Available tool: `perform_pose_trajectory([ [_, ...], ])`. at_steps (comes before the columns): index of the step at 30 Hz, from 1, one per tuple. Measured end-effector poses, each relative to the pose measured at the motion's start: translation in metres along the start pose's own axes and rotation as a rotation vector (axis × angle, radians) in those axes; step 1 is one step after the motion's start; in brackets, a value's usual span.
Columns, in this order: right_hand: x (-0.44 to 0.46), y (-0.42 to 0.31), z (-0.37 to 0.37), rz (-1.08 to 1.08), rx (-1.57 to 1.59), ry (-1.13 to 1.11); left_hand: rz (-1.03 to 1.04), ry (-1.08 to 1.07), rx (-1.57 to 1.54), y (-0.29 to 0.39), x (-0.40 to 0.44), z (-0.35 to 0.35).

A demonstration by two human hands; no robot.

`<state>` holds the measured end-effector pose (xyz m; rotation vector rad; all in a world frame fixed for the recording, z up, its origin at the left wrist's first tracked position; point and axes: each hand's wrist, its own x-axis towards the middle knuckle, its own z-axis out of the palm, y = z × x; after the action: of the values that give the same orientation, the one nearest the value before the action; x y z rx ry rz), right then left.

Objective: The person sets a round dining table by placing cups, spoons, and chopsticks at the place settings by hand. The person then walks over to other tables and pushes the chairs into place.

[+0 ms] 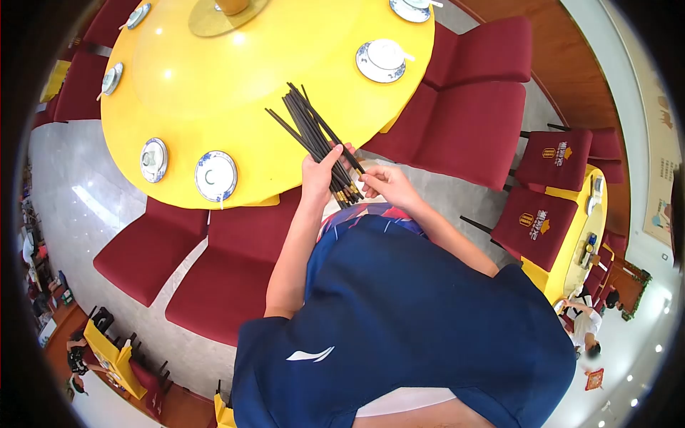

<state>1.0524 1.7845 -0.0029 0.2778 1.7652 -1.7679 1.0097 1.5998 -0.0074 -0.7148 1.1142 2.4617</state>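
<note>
A bundle of black chopsticks (305,121) with gold-coloured bands near their lower ends is gripped in my left hand (322,173). The bundle slants up and left, its far tips fanned out over the edge of the yellow round table (235,121). At its right side, my right hand (385,185) has thumb and fingers closed on the banded end of one or two chopsticks; the exact number cannot be made out. Blue-and-white plates with bowls or cups stand around the table, among them a plate (227,187) left of my hands and a bowl (386,53) beyond them.
Dark red chairs (232,292) stand at the near left, and more red chairs (457,132) at the right. A clear turntable with a brown object (232,6) occupies the table's middle. A second yellow table (571,264) is at the far right, with people in the background.
</note>
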Motion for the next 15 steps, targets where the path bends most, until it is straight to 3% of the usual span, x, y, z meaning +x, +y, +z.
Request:
perform_pose_trajectory([
  [9,0.088,0.001,-0.135,0.016,-0.109,0.104,-0.024,0.194,0.072,-0.026,0.078,0.038],
  [15,0.180,0.028,-0.221,0.123,-0.118,0.078,-0.040,0.408,0.083,-0.038,0.073,0.044],
])
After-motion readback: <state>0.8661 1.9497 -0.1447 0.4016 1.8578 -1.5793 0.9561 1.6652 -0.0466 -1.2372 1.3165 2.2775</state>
